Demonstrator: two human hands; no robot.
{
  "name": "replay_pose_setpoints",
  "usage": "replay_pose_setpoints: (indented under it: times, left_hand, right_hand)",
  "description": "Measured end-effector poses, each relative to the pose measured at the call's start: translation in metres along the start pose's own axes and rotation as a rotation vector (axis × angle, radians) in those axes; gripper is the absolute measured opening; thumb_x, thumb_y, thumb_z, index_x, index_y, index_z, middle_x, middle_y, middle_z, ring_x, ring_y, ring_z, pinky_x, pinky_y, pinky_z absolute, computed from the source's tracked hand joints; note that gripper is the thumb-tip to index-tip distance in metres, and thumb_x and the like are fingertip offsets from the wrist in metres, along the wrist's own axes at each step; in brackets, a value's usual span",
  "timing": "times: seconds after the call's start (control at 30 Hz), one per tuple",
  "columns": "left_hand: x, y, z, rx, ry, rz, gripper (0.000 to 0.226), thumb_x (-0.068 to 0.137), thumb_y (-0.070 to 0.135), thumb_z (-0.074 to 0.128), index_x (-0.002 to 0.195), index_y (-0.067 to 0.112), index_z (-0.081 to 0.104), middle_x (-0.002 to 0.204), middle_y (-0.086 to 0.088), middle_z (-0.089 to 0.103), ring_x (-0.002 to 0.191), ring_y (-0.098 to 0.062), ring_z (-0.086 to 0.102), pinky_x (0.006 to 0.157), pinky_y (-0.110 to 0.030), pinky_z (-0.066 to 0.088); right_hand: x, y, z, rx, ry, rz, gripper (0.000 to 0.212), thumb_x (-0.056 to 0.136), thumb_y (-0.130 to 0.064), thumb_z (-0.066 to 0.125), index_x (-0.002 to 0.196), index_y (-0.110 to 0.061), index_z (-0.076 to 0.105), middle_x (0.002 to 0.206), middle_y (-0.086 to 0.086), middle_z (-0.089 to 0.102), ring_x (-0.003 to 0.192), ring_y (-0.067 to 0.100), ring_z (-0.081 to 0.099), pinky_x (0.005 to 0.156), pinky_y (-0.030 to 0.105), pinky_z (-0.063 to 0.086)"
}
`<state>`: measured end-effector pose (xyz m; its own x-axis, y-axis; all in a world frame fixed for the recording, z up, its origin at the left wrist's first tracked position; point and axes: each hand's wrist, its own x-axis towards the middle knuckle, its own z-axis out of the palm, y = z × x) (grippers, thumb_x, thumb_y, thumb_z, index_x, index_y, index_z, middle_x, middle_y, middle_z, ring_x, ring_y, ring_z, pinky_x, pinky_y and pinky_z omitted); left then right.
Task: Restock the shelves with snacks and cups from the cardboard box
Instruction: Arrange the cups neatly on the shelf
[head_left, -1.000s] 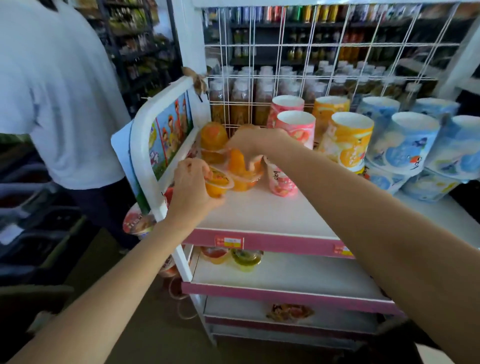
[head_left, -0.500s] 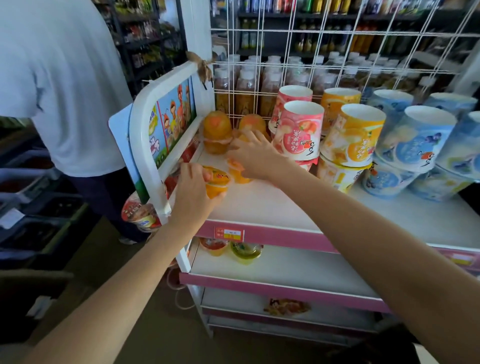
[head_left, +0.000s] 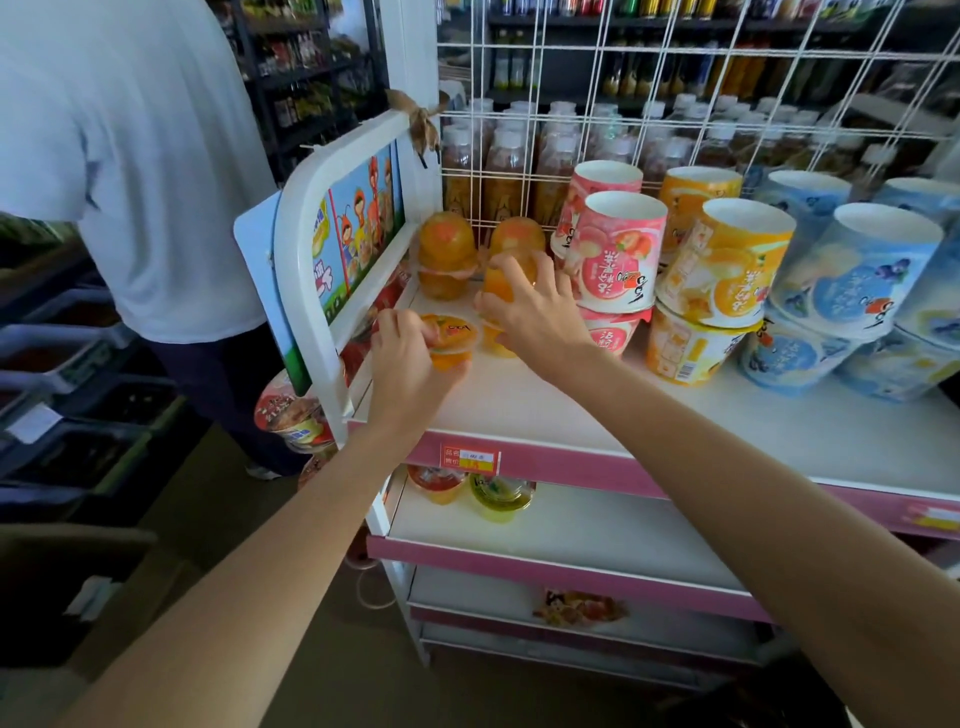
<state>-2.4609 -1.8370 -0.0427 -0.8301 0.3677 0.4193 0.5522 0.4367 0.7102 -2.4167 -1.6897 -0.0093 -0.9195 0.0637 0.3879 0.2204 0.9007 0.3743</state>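
The left hand (head_left: 410, 358) gripped an orange jelly cup (head_left: 448, 340) by its rim and side, lid up, just above the front left part of the top shelf (head_left: 519, 405). Just to its right, the right hand (head_left: 535, 312) curled its fingers over an upturned jelly cup (head_left: 506, 283) that sat on another cup, the lower one mostly hidden under the palm. Beyond the right hand stood two more stacked pairs of jelly cups (head_left: 447, 262), against the wire grid (head_left: 519, 156). To the right of that hand, and almost touching its knuckles, leaned the pink tubs (head_left: 618, 249), stacked two high and tilted. The likeliest trouble was the stack under the right hand: the cups met rim to rim, so a sideways nudge on release could have sent the top one rolling. The knuckles could also have bumped the tilted pink tubs and set that row sliding toward the orange tubs (head_left: 727, 260). The left-hand cup, set too near the shelf's front lip, might have slipped off. The cardboard box was not in sight.
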Motion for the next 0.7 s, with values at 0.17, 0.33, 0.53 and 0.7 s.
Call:
replay_pose_setpoints:
  times: [0.17,0.33,0.53,0.7]
  left_hand:
    - [0.012,0.002,0.01,0.07,0.045,-0.001,0.046,0.072,0.03,0.077,0.092,0.004,0.044,0.111,-0.017,0.042,0.104,-0.03,0.043,0.085,-0.033,0.037]
    - [0.028,0.0,0.019,0.183,0.002,0.003,0.072,0.073,0.051,0.064,0.112,-0.005,0.041,0.124,-0.022,0.038,0.111,-0.029,0.037,0.094,-0.033,0.03]
    - [0.019,-0.01,0.014,0.673,0.069,0.179,0.056,0.068,0.024,0.078,0.111,0.001,0.049,0.116,-0.023,0.054,0.112,-0.045,0.045,0.091,-0.051,0.04]
    - [0.047,-0.025,0.029,0.755,0.035,0.282,0.045,0.068,0.01,0.076,0.105,0.0,0.052,0.1,-0.019,0.059,0.093,-0.035,0.056,0.081,-0.039,0.047]
  right_hand:
    - [0.003,-0.007,0.005,-0.028,0.144,0.066,0.065,0.037,-0.022,0.09,0.095,-0.018,0.062,0.116,0.011,0.035,0.092,0.037,0.059,0.067,0.039,0.051]
    - [0.007,0.004,0.005,-0.03,0.102,0.023,0.068,0.035,-0.021,0.089,0.097,-0.017,0.062,0.113,0.013,0.051,0.087,0.034,0.06,0.063,0.037,0.052]
    - [-0.004,0.016,0.006,0.001,0.125,-0.035,0.066,0.043,0.003,0.081,0.104,-0.01,0.061,0.119,0.018,0.056,0.103,0.042,0.056,0.076,0.047,0.052]
    - [-0.008,0.015,0.008,0.047,0.113,-0.046,0.061,0.047,0.005,0.08,0.102,-0.011,0.058,0.127,0.019,0.052,0.11,0.042,0.053,0.078,0.048,0.049]
